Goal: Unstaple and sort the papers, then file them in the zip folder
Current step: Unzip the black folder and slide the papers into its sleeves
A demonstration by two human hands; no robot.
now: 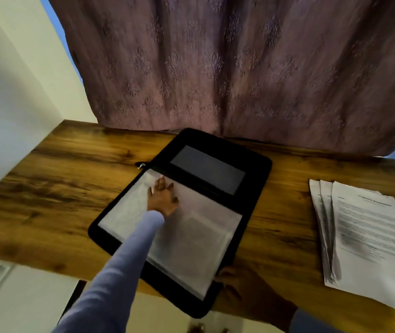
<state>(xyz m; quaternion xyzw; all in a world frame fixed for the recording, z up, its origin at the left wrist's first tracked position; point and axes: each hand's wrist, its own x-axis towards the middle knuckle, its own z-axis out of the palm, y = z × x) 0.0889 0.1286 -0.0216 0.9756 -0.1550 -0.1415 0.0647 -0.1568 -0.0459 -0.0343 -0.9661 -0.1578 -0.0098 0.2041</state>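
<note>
The left arm wears a long, close-fitting sleeve [124, 258] of plain lavender-blue cloth, smooth and without pattern, buttons or markings, ending at the wrist in a simple rounded cuff. The left hand [162, 197] is bare, with no ring, watch or glove visible. The right hand [237, 288] is also bare; behind its wrist shows the edge of a similar blue sleeve [312, 323], blurred and in shadow

1 head cam, looking fwd/down, close over desk [54, 169].
</note>
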